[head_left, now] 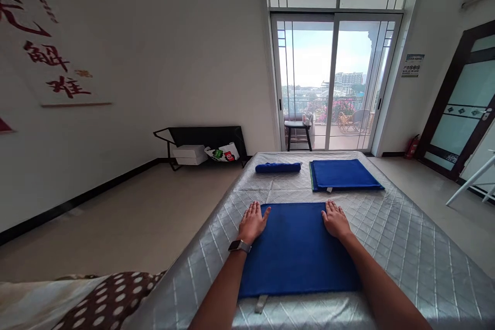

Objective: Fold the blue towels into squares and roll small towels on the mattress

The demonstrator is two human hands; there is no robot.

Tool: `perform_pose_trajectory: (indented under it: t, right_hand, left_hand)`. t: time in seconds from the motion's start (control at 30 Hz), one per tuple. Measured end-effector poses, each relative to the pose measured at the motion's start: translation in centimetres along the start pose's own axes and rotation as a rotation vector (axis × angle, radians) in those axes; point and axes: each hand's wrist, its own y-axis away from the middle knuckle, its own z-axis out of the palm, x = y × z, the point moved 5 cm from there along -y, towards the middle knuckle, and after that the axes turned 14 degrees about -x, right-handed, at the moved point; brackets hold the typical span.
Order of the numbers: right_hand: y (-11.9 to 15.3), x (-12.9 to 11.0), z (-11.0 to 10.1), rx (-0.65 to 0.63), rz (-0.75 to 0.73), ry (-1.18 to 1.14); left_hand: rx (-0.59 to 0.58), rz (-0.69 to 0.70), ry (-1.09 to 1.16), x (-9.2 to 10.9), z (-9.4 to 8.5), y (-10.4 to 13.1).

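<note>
A blue cloth lies flat on the silver quilted surface, with a pale tag at its near edge. My left hand rests flat at its far left corner, fingers extended, a watch on the wrist. At the far right corner, my right hand lies flat too, its thumb on the cloth's edge. Beyond them are a rolled blue cloth on the left and a folded blue cloth stack on the right. Neither hand grips anything.
Brown dotted fabric lies at the lower left. A black rack holding a white box stands by the wall. Behind the surface are a stool and glass doors. A fire extinguisher is at the right.
</note>
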Motion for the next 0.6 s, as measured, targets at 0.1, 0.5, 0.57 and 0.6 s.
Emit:
perform_pose_trajectory:
  t: [0.1, 0.5, 0.57, 0.6]
  right_hand:
    - [-0.1, 0.0, 0.1, 0.000, 0.001, -0.012]
    - [0.1, -0.2, -0.2, 0.016, -0.022, 0.002]
    - [0.2, -0.2, -0.2, 0.012, -0.023, -0.005]
    - [0.2, -0.2, -0.2, 0.009, -0.025, -0.011]
  left_hand:
    - [0.063, 0.143, -0.033, 3.3, -1.1, 1.3]
    - [-0.013, 0.583, -0.060, 17.8, 2.4, 2.4]
    - [-0.031, 0.522, -0.070, 15.1, 2.3, 1.4]
    - [-0.045, 0.478, -0.075, 13.3, 2.2, 0.9]
